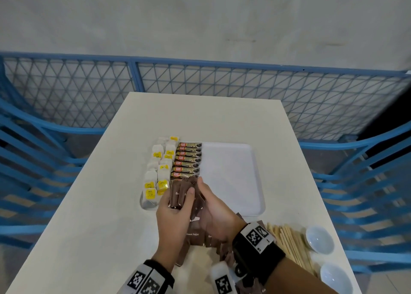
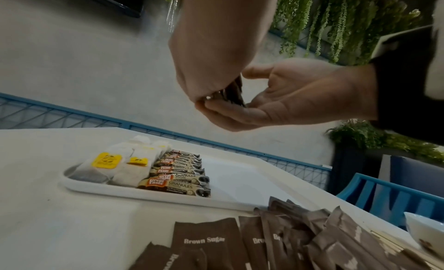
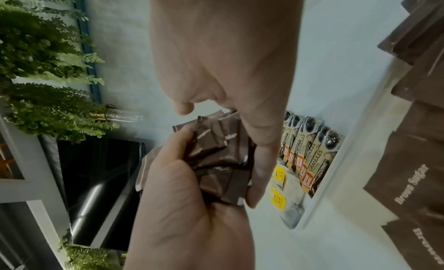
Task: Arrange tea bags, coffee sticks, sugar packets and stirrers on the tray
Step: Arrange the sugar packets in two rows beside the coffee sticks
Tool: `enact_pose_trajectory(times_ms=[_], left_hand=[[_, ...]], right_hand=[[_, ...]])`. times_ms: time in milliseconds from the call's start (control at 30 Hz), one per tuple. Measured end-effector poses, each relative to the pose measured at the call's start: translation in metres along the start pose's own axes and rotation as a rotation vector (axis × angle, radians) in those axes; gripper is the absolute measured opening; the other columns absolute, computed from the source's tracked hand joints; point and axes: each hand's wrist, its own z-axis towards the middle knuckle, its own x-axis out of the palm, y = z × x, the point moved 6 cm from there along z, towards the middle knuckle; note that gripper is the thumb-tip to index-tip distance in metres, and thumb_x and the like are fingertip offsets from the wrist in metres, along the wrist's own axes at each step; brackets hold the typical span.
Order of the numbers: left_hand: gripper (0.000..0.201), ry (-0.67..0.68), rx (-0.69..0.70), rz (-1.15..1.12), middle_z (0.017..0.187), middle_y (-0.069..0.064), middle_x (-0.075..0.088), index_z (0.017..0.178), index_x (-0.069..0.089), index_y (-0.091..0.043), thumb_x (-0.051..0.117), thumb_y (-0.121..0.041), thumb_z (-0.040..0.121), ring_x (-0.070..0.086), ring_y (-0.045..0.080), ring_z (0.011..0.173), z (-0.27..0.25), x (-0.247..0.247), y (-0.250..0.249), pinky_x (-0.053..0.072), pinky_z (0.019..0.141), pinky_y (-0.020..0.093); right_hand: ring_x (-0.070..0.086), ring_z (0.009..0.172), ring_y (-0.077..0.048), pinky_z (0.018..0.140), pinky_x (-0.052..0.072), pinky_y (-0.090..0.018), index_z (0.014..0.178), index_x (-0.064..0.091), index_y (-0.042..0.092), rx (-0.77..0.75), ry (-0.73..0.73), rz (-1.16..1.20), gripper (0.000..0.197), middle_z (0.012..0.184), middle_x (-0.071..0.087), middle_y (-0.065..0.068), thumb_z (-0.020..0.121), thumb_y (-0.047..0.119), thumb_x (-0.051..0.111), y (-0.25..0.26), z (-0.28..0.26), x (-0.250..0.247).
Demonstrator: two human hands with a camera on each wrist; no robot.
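Here, both hands meet just above the near left corner of the white tray (image 1: 233, 182), holding a small bunch of brown sugar packets (image 1: 180, 195) between them. The left hand (image 1: 175, 215) has its fingers (image 3: 177, 141) and thumb curled round the bunch, grasping it. The right hand (image 1: 213, 207) cups the bunch from the other side, its fingers (image 3: 261, 160) bent along the packets' edge and touching them.

On the tray, tea bags (image 1: 158, 171) with yellow tags lie in two rough columns along its left side. Just right of them, touching, a neat column of coffee sticks (image 1: 188, 160) runs from the tray's far edge toward the hands. The right half of the tray is bare white.

Nearer than the tray, on the white desk (image 1: 89, 204), a loose heap of more sugar packets (image 2: 264, 241) marked "Brown Sugar" lies under the wrists. Right of that heap, beside the tray's near right corner, lies a pile of wooden stirrers (image 1: 291, 242). Beyond the stirrers, at the desk's right edge, stand two small white bowls (image 1: 319, 239).
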Motion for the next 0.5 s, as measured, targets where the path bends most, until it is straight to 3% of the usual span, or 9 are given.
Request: enact_pose_trajectory(times_ms=[67, 133, 200, 267, 333, 400, 500], left_hand=[[0.017, -0.011, 0.019, -0.003, 0.090, -0.010, 0.070, 0.099, 0.065, -0.023, 0.069, -0.022, 0.082, 0.067, 0.006, 0.088, -0.002, 0.002, -0.001, 0.052, 0.071, 0.017], [0.023, -0.004, 0.058, -0.002, 0.094, -0.014, 0.068, 0.104, 0.063, -0.026, 0.069, -0.024, 0.082, 0.065, 0.001, 0.090, -0.004, 0.006, -0.007, 0.052, 0.074, 0.016], [0.022, -0.021, 0.090, -0.029, 0.095, -0.012, 0.069, 0.102, 0.062, -0.033, 0.069, -0.029, 0.081, 0.065, 0.002, 0.091, -0.004, 0.008, -0.010, 0.052, 0.077, 0.019], [0.019, -0.059, 0.143, -0.012, 0.096, -0.008, 0.068, 0.095, 0.063, -0.032, 0.068, -0.042, 0.080, 0.064, 0.007, 0.094, -0.003, 0.007, -0.013, 0.050, 0.082, 0.025], [0.035, -0.109, 0.199, 0.010, 0.098, -0.003, 0.064, 0.095, 0.064, -0.023, 0.060, -0.055, 0.079, 0.061, 0.013, 0.097, -0.002, 0.007, -0.015, 0.048, 0.083, 0.023], [0.035, -0.144, 0.171, -0.041, 0.098, -0.002, 0.067, 0.101, 0.063, -0.018, 0.059, -0.049, 0.085, 0.064, 0.013, 0.096, -0.001, 0.009, -0.015, 0.049, 0.078, 0.015], [0.024, -0.153, 0.125, -0.118, 0.099, -0.008, 0.069, 0.113, 0.056, -0.024, 0.056, -0.028, 0.090, 0.066, 0.002, 0.093, 0.002, 0.017, -0.015, 0.049, 0.075, 0.010]], right_hand=[[0.065, 0.101, -0.017, 0.079, 0.054, -0.043, 0.127, 0.050, 0.030, -0.008, 0.009, 0.000, 0.045, 0.118, 0.065, -0.001, 0.092, 0.055, 0.037, 0.003, 0.000, 0.002], [0.061, 0.110, -0.022, 0.090, 0.049, -0.051, 0.126, 0.048, 0.031, -0.011, 0.005, 0.024, 0.038, 0.122, 0.062, -0.005, 0.093, 0.049, 0.041, 0.005, 0.001, 0.004], [0.061, 0.107, -0.024, 0.095, 0.043, -0.051, 0.126, 0.047, 0.029, -0.011, -0.011, 0.033, 0.035, 0.115, 0.063, -0.006, 0.094, 0.043, 0.043, 0.005, 0.003, 0.005], [0.062, 0.101, -0.023, 0.092, 0.046, -0.046, 0.126, 0.047, 0.025, -0.014, -0.010, 0.062, 0.034, 0.109, 0.065, -0.004, 0.095, 0.039, 0.044, 0.006, 0.004, 0.006], [0.064, 0.099, -0.020, 0.084, 0.051, -0.040, 0.128, 0.046, 0.021, -0.019, 0.002, 0.094, 0.034, 0.112, 0.064, -0.005, 0.097, 0.035, 0.041, 0.008, 0.004, 0.007], [0.063, 0.103, -0.020, 0.076, 0.053, -0.036, 0.131, 0.042, 0.021, -0.036, 0.019, 0.080, 0.034, 0.121, 0.061, -0.006, 0.100, 0.033, 0.035, 0.010, 0.005, 0.007], [0.061, 0.108, -0.019, 0.080, 0.053, -0.036, 0.133, 0.035, 0.028, -0.094, 0.070, 0.073, 0.033, 0.131, 0.056, -0.006, 0.100, 0.033, 0.034, 0.016, 0.004, 0.005]])
